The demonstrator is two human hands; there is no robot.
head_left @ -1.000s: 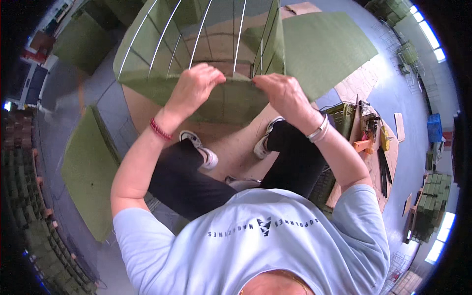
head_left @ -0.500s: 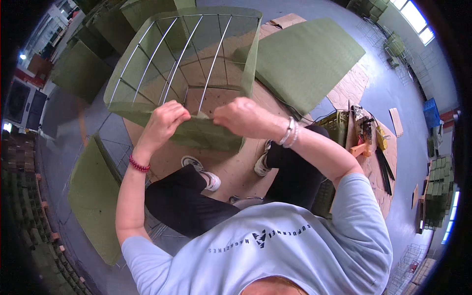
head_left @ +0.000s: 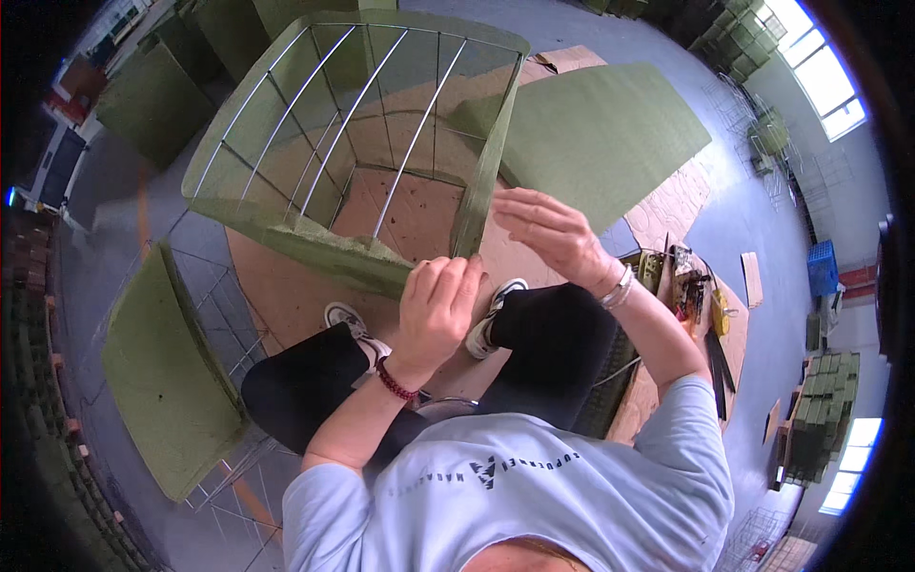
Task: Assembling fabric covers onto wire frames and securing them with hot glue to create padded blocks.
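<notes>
In front of me stands a wire frame (head_left: 366,84) with metal rods across its top, wrapped in green mesh fabric (head_left: 329,250). My left hand (head_left: 438,307) is at the frame's near right corner, its fingers pinched on the edge of the green fabric. Along the near rim the fabric is folded over the wire. My right hand (head_left: 555,236) is just right of the frame's right side, fingers stretched out and holding nothing.
A stack of green fabric sheets (head_left: 610,133) lies on cardboard at the far right. Tools, one of them yellow (head_left: 721,313), sit beside my right knee. Left of me are a green-covered piece (head_left: 167,381) and bare wire frames (head_left: 224,305). More green pieces stand at the back left.
Both hands have moved right from the middle of the near rim. My left hand now grips the near right corner; my right hand has let go of the fabric and opened.
</notes>
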